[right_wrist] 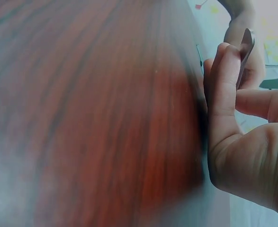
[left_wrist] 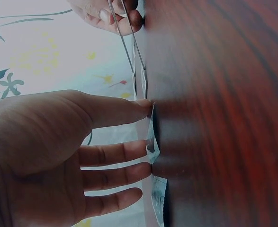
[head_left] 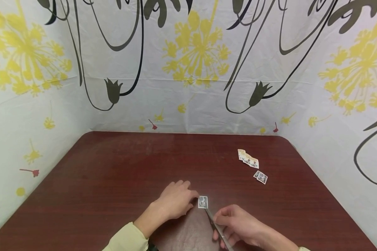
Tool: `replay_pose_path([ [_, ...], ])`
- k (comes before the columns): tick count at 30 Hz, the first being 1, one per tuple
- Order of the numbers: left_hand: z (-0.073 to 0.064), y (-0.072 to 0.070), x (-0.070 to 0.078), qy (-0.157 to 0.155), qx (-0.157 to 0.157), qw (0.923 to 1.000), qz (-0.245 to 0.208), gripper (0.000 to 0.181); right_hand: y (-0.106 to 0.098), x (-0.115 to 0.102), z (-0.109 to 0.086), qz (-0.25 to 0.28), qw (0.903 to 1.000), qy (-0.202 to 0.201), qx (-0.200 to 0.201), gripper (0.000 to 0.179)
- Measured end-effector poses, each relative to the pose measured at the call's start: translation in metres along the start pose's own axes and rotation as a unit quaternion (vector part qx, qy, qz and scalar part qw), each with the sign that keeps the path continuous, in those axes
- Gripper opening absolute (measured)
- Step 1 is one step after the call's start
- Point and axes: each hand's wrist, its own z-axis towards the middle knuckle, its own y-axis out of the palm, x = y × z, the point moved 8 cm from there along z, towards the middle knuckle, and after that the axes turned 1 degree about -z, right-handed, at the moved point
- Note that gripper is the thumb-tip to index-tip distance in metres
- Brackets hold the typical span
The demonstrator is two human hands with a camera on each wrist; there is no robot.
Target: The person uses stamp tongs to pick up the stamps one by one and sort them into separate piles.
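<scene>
A small postage stamp [head_left: 202,202] with a grey picture and white border lies on the dark table. My right hand [head_left: 235,223] grips metal tweezers [head_left: 218,228], whose tips meet the stamp's lower edge. My left hand [head_left: 175,200] rests on the table to its left, a fingertip beside its upper left corner; whether they touch I cannot tell. Its fingers are mostly straight in the left wrist view. There, pale paper pieces with rough edges, one piece [left_wrist: 153,142] by the fingertips and another piece [left_wrist: 159,201] lower down, lie on the tabletop. The right wrist view shows fingers curled round the tweezers [right_wrist: 246,54].
Farther back on the right lie a row of overlapping yellowish stamps [head_left: 248,159] and, in front of it, two overlapping grey stamps [head_left: 261,177]. The reddish-brown table [head_left: 128,164] is bordered by a patterned white cloth [head_left: 188,115] at the back and both sides.
</scene>
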Motion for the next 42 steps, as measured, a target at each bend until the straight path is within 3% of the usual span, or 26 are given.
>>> replay_pose_path([
  [42,-0.001,-0.001,0.000,-0.002,-0.002,1.0000,-0.002,0.028,0.006,-0.004,0.013,0.024,0.9984,-0.009,0.050,0.017],
])
